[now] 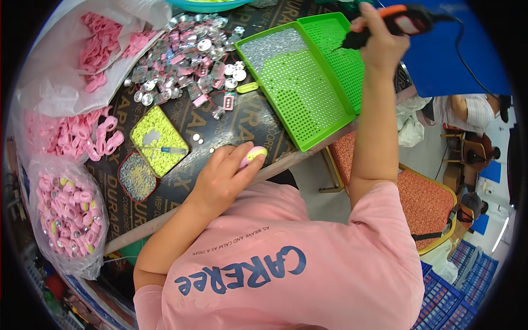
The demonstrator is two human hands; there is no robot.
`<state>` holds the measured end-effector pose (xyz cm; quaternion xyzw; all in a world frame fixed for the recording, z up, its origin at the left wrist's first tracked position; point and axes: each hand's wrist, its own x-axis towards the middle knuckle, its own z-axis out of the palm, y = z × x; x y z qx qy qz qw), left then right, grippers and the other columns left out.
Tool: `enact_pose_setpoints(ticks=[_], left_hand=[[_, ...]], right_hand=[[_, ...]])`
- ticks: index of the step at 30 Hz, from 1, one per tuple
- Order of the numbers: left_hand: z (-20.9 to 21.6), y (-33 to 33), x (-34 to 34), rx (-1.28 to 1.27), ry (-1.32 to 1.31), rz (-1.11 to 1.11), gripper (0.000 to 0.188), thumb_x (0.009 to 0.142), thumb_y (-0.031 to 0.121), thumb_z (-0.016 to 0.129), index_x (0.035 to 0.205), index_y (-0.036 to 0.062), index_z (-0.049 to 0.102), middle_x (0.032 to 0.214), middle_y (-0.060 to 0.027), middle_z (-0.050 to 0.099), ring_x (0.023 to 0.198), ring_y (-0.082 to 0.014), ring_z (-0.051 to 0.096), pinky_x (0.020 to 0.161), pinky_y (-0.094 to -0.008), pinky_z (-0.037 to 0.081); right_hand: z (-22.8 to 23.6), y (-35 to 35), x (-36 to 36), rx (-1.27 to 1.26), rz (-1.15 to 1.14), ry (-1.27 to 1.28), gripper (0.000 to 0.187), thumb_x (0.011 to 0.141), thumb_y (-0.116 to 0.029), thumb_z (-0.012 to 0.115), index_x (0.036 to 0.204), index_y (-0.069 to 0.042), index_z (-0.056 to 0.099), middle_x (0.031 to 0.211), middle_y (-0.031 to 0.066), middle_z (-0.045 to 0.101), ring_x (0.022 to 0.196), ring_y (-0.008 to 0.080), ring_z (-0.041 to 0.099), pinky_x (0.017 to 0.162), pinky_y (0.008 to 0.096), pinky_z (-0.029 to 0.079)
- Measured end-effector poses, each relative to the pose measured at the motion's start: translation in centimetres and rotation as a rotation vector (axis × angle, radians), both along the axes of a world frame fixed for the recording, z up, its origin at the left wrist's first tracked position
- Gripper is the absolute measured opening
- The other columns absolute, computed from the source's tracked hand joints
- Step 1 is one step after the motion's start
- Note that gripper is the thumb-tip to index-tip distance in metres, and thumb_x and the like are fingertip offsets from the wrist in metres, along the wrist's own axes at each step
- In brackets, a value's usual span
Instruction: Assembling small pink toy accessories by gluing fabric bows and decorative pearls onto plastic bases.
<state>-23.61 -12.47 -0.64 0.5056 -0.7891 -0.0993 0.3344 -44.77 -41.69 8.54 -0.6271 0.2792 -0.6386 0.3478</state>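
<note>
My left hand (223, 173) is closed around a small rounded pink-and-yellow plastic casing (254, 155) near the table's front edge. Up at the right, my right hand (380, 44) grips a black-and-orange electric screwdriver (410, 21) with a cord. Its tip points down-left over the far one of two green perforated trays (352, 82). Small silvery screws (275, 48) cover the far end of the nearer green tray (308, 91). A few small silver discs (197, 137) lie left of my left hand, beside a tray of yellow-green bits (171, 132).
Small electronic modules (181, 60) are heaped at the back. On the left are pink plastic parts (77, 135), a white bag (55, 71) and a clear bag of pink-and-yellow pieces (69, 220). A round container (138, 184) holds tiny bits. Orange chairs (426, 198) stand at right.
</note>
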Motion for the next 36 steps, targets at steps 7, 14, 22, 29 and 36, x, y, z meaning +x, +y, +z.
enact_pose_setpoints(ticks=[7,14,22,29,36], left_hand=[[-1.3,0.2,-0.3,-0.126,-0.113,0.011,0.042,0.078,0.002,0.073,0.120,0.0081,0.068,0.126,-0.0195,0.064,0.095,-0.0308,0.064,0.077,-0.0375,0.058],[-2.1,0.4,-0.4,-0.162,-0.095,0.060,0.042,0.078,0.004,0.074,0.119,0.0097,0.066,0.121,-0.0162,0.064,0.092,-0.0279,0.063,0.072,-0.0346,0.058],[-2.0,0.6,-0.2,-0.142,-0.045,0.065,0.040,0.077,0.002,0.074,0.116,0.0104,0.067,0.116,-0.0119,0.064,0.090,-0.0250,0.063,0.069,-0.0322,0.058],[-2.3,0.5,-0.3,-0.154,-0.029,0.083,0.039,0.077,0.001,0.073,0.115,0.0098,0.067,0.115,-0.0121,0.065,0.088,-0.0244,0.062,0.070,-0.0325,0.058],[-2.8,0.6,-0.3,-0.155,-0.053,0.068,0.039,0.078,0.016,0.069,0.116,0.0104,0.066,0.120,-0.0146,0.060,0.092,-0.0268,0.060,0.073,-0.0347,0.059]], right_hand=[[2.6,8.5,1.3,0.435,0.610,-0.278,0.016,0.098,-0.021,0.058,0.088,-0.009,0.054,0.077,0.0002,0.049,0.066,0.0150,0.049,0.070,0.0363,0.044],[1.0,17.4,6.6,0.508,0.576,0.005,0.013,0.093,-0.012,0.059,0.095,-0.009,0.046,0.071,0.0041,0.047,0.058,0.0173,0.050,0.063,0.0381,0.047],[-0.4,17.9,7.4,0.473,0.595,-0.009,0.020,0.089,0.000,0.065,0.098,-0.005,0.049,0.074,0.0086,0.057,0.058,0.0174,0.057,0.060,0.0359,0.051],[-1.1,17.8,7.3,0.472,0.636,-0.078,0.027,0.085,0.008,0.071,0.100,-0.003,0.050,0.078,0.0124,0.066,0.060,0.0160,0.063,0.058,0.0310,0.055],[-1.1,18.2,7.1,0.458,0.617,-0.050,0.031,0.081,0.009,0.074,0.099,-0.003,0.051,0.079,0.0101,0.066,0.063,0.0132,0.063,0.060,0.0282,0.054]])
